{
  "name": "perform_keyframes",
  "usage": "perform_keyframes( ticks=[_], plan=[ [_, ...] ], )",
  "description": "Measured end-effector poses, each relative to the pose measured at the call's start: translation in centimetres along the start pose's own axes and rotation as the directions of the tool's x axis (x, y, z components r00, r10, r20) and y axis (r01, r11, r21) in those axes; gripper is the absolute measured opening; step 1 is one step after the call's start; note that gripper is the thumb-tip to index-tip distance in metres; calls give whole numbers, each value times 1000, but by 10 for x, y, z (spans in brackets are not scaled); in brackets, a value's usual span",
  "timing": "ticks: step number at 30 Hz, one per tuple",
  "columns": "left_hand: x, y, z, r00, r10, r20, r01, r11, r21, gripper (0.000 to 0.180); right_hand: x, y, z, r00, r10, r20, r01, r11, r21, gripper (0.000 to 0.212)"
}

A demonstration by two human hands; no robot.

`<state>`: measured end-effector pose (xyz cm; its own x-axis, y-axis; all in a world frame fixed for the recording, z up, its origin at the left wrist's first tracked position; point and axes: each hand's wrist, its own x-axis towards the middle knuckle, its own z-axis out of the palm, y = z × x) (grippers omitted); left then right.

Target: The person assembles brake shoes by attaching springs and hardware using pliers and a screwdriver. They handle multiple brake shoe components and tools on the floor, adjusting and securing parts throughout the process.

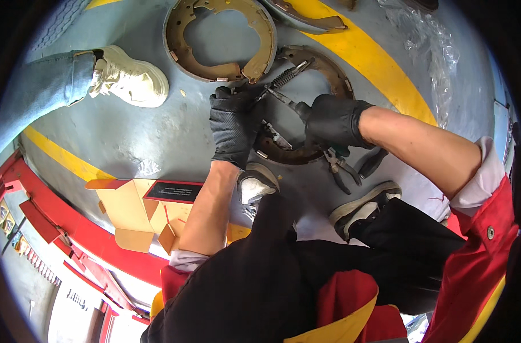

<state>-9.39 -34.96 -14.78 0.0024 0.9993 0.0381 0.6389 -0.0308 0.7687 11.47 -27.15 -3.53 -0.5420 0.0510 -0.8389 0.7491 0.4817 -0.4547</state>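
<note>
- Gripping screwdriver-like tool [282, 99] in closed right hand [332, 121], below curved shoe [334, 73].
- Curling left hand [234, 126], left of shoe; can't tell what's held.
- Could slip at spring [285, 76] beside shoe if pushed off-angle, jabbing left hand.

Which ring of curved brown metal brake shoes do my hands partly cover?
The nearer ring, lower right, crossed by your black-gloved left hand and right hand; the upper-left ring lies beyond, uncovered.

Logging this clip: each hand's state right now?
Left hand: closed; what it holds, if anything, is hidden.
Right hand: closed, holding a screwdriver-like tool.
</note>
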Motion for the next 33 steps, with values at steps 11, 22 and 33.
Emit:
perform_keyframes(
  ticks=[11,22,33],
  plan=[
    [-1,4,3,996,-43,74,39,997,63,30,3,-3,66,880,206,-427,5,896,443,30],
    [0,2,2,999,46,7,-46,999,-5,23,14,4,85,826,197,-528,37,916,399,52],
    [3,-2,8,998,55,4,-55,998,43,28,3,-2,8,988,86,-130,-87,996,-5,63]
  ],
)
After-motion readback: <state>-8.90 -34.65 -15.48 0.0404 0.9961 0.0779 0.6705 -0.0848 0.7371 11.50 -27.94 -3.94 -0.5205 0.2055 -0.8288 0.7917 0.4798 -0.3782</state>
